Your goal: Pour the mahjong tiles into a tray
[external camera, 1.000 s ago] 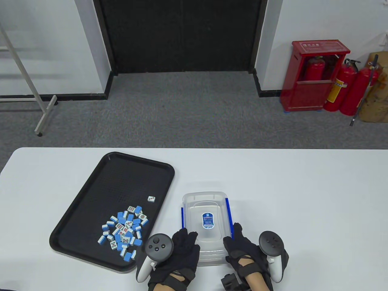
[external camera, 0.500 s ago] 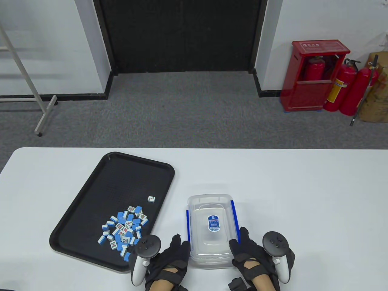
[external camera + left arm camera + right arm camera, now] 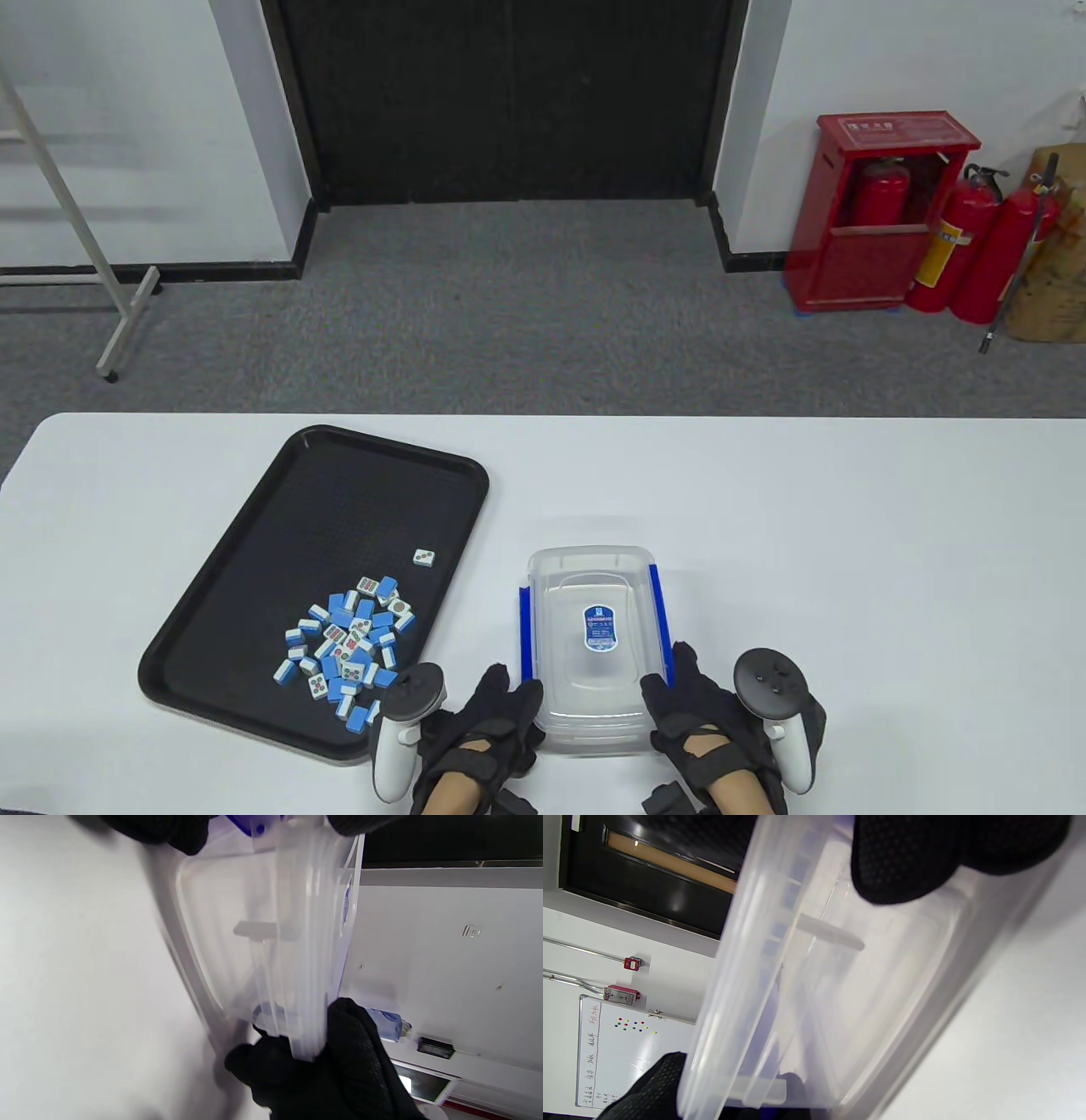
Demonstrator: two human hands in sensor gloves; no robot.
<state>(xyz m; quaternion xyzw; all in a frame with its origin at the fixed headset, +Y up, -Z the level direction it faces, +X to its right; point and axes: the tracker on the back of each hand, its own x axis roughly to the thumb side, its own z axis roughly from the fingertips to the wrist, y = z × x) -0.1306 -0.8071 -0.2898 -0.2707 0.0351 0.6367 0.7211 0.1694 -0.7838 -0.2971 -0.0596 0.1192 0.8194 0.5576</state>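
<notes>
A black tray [image 3: 254, 577] lies on the left of the white table. A pile of blue-and-white mahjong tiles [image 3: 349, 645] sits in its near right part, with one tile [image 3: 424, 557] apart. A clear plastic box [image 3: 594, 645] with blue side clips stands upright on the table, right of the tray, and looks empty. My left hand [image 3: 501, 709] grips its near left corner. My right hand [image 3: 679, 692] grips its near right side. The box also shows in the left wrist view [image 3: 271, 942] and the right wrist view [image 3: 814, 984].
The white table [image 3: 848, 552] stretches to the right of the box. Its near edge is below my hands. Beyond the table there is grey carpet and red fire extinguishers [image 3: 976, 238] at the far right.
The box has moved right and a little toward me and settled level on the table. Both hands moved with it and stayed on its near corners.
</notes>
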